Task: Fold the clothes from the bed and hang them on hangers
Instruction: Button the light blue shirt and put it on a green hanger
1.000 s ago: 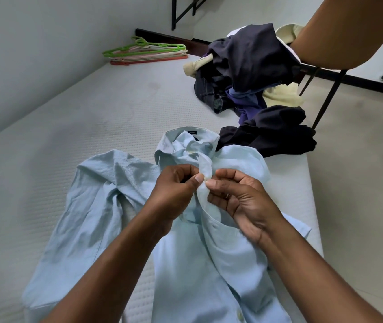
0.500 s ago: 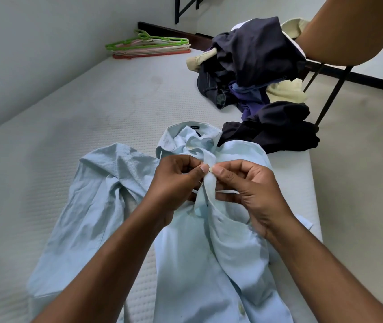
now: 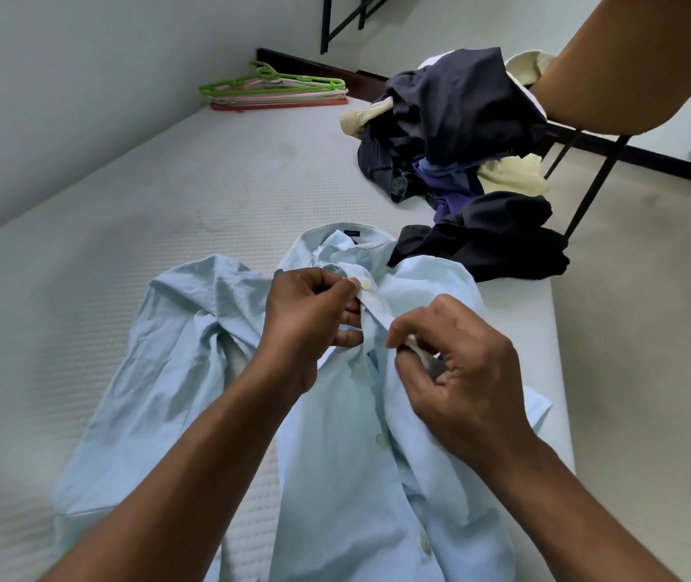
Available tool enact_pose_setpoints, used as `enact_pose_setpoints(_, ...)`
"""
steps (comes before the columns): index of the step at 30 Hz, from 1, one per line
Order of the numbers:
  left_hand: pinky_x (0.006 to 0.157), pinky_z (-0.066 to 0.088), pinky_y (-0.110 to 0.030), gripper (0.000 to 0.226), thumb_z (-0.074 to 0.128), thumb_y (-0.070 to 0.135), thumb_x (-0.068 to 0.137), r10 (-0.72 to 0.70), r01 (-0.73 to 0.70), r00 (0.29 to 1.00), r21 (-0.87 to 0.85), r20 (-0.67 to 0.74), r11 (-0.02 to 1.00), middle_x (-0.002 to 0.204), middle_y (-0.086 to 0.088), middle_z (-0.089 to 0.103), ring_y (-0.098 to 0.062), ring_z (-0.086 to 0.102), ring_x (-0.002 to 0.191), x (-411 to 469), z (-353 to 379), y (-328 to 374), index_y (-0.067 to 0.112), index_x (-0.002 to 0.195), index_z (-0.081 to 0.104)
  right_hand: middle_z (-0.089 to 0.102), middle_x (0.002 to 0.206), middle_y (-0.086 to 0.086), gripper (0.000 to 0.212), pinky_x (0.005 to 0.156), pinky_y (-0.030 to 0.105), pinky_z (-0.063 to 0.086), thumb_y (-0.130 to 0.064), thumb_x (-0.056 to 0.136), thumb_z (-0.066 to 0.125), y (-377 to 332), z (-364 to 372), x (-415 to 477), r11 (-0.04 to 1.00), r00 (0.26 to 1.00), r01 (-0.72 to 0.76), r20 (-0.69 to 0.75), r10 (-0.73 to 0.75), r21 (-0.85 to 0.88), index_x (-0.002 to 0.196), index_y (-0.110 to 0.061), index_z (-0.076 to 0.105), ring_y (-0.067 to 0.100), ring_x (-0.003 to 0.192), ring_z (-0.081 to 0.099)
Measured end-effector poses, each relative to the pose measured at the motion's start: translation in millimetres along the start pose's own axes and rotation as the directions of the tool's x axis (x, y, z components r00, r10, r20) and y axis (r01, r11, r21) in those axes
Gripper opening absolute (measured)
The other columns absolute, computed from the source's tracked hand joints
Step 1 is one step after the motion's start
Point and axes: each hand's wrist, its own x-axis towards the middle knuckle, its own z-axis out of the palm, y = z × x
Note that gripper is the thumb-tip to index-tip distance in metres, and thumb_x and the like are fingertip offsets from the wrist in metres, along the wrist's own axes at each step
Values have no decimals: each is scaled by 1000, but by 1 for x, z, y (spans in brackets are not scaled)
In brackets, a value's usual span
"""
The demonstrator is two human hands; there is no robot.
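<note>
A light blue button-up shirt [image 3: 335, 464] lies front up on the white mattress [image 3: 133, 228], collar toward the far end. My left hand [image 3: 308, 321] pinches the button placket just below the collar, where a white button shows through. My right hand [image 3: 457, 367] pinches the placket's edge a little lower and to the right. A heap of dark, purple and cream clothes [image 3: 457, 128] sits at the far right of the bed. A stack of plastic hangers [image 3: 276, 90], green on top, lies at the far end by the wall.
A dark garment [image 3: 490, 241] lies just beyond the shirt's right shoulder at the bed's edge. Black metal legs [image 3: 591, 182] stand on the pale floor to the right. A large brown curved shape [image 3: 637, 65] fills the top right corner. The wall runs along the left.
The top button now sits through the placket at my left hand. My right hand has slid down and right along the placket, away from my left hand.
</note>
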Motion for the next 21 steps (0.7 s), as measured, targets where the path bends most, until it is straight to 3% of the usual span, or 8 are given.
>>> enact_pose_setpoints(4, 49, 53, -27, 18, 66, 8, 98, -8, 8, 1000, 1, -26, 1000, 60, -6, 64, -17, 62, 51, 0, 1, -2, -2, 83, 68, 56, 79, -8, 14, 49, 32, 44, -18, 87, 67, -9, 5, -5, 996, 999, 28, 39, -24, -89, 91, -27, 78, 11, 58, 50)
enact_pose_setpoints(6, 49, 54, -28, 17, 67, 7, 97, -9, 8, 999, -16, -35, 1000, 59, -5, 63, -16, 61, 51, 1, 1, -2, -3, 84, 67, 61, 80, -11, 12, 50, 31, 47, -35, 87, 67, -12, 7, -6, 992, 997, -20, 67, 29, -128, 86, -28, 77, 10, 61, 55)
enact_pose_setpoints(8, 49, 54, -27, 16, 67, 6, 97, -10, 9, 999, -28, -34, 1000, 58, -4, 61, -15, 61, 50, 0, 1, -1, -4, 85, 67, 64, 81, -13, 27, 54, 28, 48, -55, 85, 67, -12, 11, -6, 984, 990, -85, 102, 102, -159, 82, -29, 74, 8, 65, 57)
enact_pose_setpoints(12, 52, 55, -26, 19, 71, 12, 97, 46, -46, 999, -30, -16, 998, 65, -10, 66, -18, 65, 54, -3, -1, 0, -4, 88, 68, 64, 75, -12, 24, 62, 33, 51, -42, 91, 72, -1, 17, -2, 974, 981, -181, 100, 168, 139, 74, -26, 70, 8, 67, 61)
enact_pose_setpoints(15, 49, 49, -26, 32, 75, 27, 95, 249, -243, 968, 117, -40, 963, 64, -9, 65, -17, 60, 50, -4, -6, 8, -1, 82, 69, 66, 73, 10, 25, 72, 36, 47, -31, 91, 78, 11, 4, 9, 689, 868, -470, 146, 475, 552, 75, -11, 74, 19, 70, 57)
enact_pose_setpoints(17, 47, 46, -27, 37, 75, 30, 94, 229, -246, 963, 120, 139, 962, 63, -13, 64, -20, 58, 50, -7, -7, 15, -3, 79, 70, 67, 79, 10, 22, 76, 33, 45, -25, 92, 79, 15, -4, 15, 491, 782, -567, 246, 573, 661, 82, -5, 76, 18, 77, 56)
enact_pose_setpoints(19, 54, 56, -33, 34, 80, 32, 88, 131, -186, 940, 151, 315, 971, 69, -18, 69, -24, 63, 58, -14, -3, 16, -1, 81, 75, 76, 89, 8, 18, 78, 25, 50, -21, 93, 75, 14, -5, 18, 403, 743, -598, 291, 602, 693, 87, -4, 78, 13, 83, 64)
enact_pose_setpoints(21, 64, 58, -37, 27, 86, 37, 81, 152, -233, 937, 237, 315, 943, 74, -15, 74, -20, 66, 65, -18, 3, 7, 12, 80, 80, 80, 99, 10, 18, 85, 23, 55, -19, 96, 71, 12, -3, 19, 387, 736, -615, 323, 595, 687, 92, -3, 80, 15, 95, 71)
